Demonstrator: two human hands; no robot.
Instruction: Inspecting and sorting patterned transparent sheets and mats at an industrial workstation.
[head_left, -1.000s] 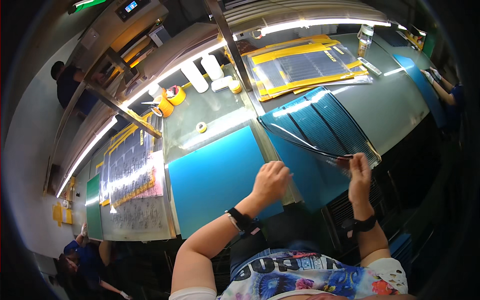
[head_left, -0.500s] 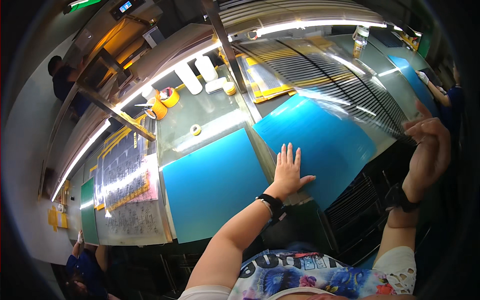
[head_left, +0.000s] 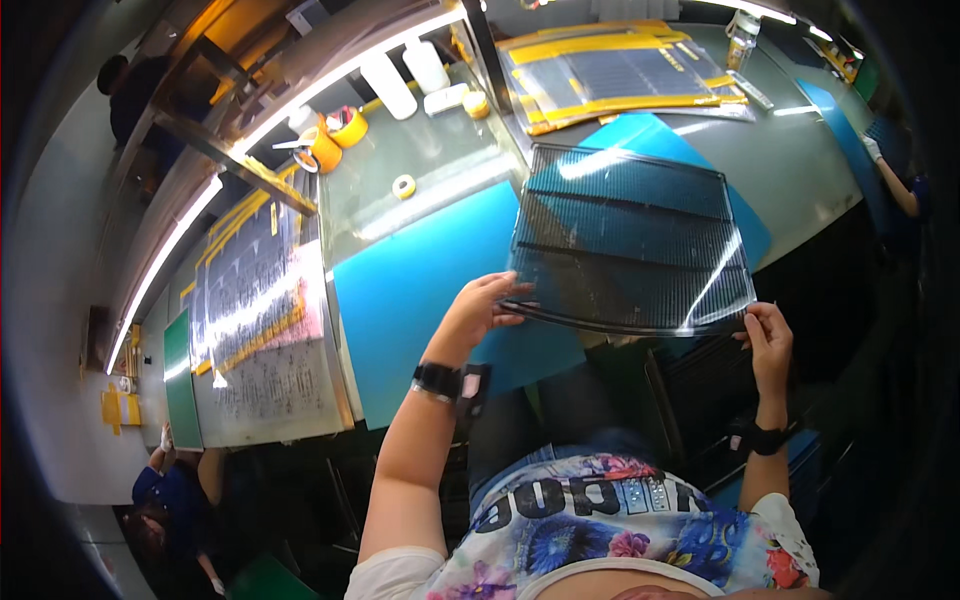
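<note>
Both my hands hold a clear film sheet with black stripes (head_left: 630, 240) by its near corners. My left hand (head_left: 478, 308) is closed on the near left corner, and my right hand (head_left: 768, 340) pinches the near right one. Beneath the film, a blue sheet (head_left: 742, 222) shows through and sticks out at its far and right sides. The film's near edge bows slightly; I cannot tell whether its far part touches the blue sheet. A second blue sheet (head_left: 420, 300) lies to the left, its right part behind my left hand and the film.
Yellow-taped films (head_left: 620, 75) lie stacked at the back. Tape rolls (head_left: 325, 148), white bottles (head_left: 388, 85) and a small tape ring (head_left: 403, 187) stand on the glass-topped table (head_left: 445, 150). More films (head_left: 255, 330) lie left. Co-workers handle a green sheet (head_left: 180, 380) and a blue sheet (head_left: 835, 115).
My left hand has left the blue sheet and taken the film's near left corner. The film, raised and blurred in my right hand before, has come down and nearer, over the blue sheet.
</note>
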